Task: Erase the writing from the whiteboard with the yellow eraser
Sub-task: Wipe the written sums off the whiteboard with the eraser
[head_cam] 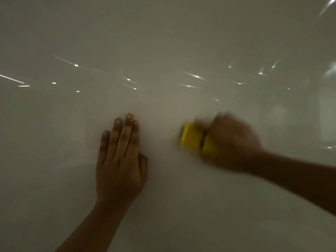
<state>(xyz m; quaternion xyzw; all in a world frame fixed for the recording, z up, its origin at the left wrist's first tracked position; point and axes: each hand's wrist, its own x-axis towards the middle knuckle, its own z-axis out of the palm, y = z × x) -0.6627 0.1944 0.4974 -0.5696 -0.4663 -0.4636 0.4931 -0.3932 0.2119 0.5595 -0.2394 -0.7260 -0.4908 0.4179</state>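
The whiteboard (pixel 163 42) fills the whole view, glossy and pale, and I see no writing on it. My left hand (pixel 121 160) lies flat against the board, fingers straight and close together, holding nothing. To its right my right hand (pixel 234 140) is blurred by motion and grips the yellow eraser (pixel 192 139), which is pressed to the board. The eraser's left half shows; its right end is hidden in my fingers.
Small bright reflections of ceiling lights (pixel 196 76) streak across the board's middle band. Faint pale reflections show at the right edge (pixel 327 117). No frame or edge of the board is in view.
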